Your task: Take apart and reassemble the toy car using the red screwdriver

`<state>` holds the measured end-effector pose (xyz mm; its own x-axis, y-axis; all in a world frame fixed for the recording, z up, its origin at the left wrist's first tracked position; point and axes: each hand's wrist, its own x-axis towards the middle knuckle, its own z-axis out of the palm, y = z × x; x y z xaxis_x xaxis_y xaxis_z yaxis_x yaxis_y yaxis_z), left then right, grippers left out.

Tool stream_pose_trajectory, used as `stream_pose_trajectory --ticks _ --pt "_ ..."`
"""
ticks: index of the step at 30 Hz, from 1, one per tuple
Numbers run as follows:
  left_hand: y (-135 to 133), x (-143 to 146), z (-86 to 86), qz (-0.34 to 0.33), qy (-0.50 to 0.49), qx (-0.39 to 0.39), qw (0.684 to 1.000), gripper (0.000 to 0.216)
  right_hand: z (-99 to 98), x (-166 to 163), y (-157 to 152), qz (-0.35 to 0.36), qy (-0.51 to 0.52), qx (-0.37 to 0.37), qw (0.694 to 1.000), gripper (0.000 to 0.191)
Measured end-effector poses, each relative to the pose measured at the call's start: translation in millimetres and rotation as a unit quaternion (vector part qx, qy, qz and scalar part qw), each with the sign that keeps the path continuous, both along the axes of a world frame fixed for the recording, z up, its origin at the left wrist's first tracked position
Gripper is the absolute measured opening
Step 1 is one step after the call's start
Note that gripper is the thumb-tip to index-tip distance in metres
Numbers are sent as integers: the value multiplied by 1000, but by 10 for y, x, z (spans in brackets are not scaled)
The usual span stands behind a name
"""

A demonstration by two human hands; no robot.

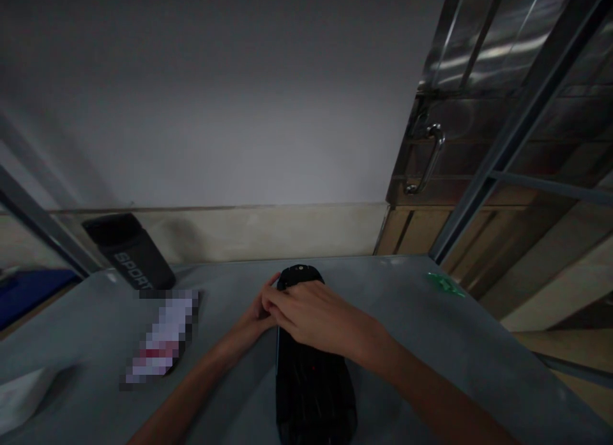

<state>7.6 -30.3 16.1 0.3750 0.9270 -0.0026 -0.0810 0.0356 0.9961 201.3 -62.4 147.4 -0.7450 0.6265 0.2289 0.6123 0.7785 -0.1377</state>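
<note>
A long black object [313,387] lies lengthwise before me on the grey table, its far end rounded and its near end broader and glossy. I cannot tell its exact kind. At its far left edge my left hand [258,308] grips the side, the index finger reaching up along it. My right hand [316,311] lies across the top from the right, with curled fingers meeting my left hand. Its palm hides part of the object, and whatever the right fingertips pinch is out of sight.
On the grey table [397,304], a dark bottle marked SPORT [131,253] stands back left. In front of it lies a blurred-out flat item [163,339]. A white object [23,397] sits front left, a green wrapper [445,283] back right. Metal posts [479,177] rise at the corners.
</note>
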Motion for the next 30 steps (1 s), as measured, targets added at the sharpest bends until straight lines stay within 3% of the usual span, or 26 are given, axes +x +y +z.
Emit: stream_pose_trajectory --ticks 5,11,17,22,26,30 --pt "28 -16 -41 6 14 10 1000 104 2 -44 7 -47 -21 21 998 26" --pt "29 -25 -59 13 22 31 999 101 53 -18 -10 17 8 -26 999 19" --pt "10 3 -9 1 9 18 1000 103 6 -46 -5 -38 -6 14 999 25" --pt "28 -1 -30 9 16 42 999 103 9 -54 -7 2 -4 -5 1000 19" --pt "32 -19 -53 6 26 26 999 103 -2 -62 -8 -29 -16 10 999 27" --pt "28 -8 -33 1 16 30 999 102 22 -49 -5 -13 12 -5 1000 19"
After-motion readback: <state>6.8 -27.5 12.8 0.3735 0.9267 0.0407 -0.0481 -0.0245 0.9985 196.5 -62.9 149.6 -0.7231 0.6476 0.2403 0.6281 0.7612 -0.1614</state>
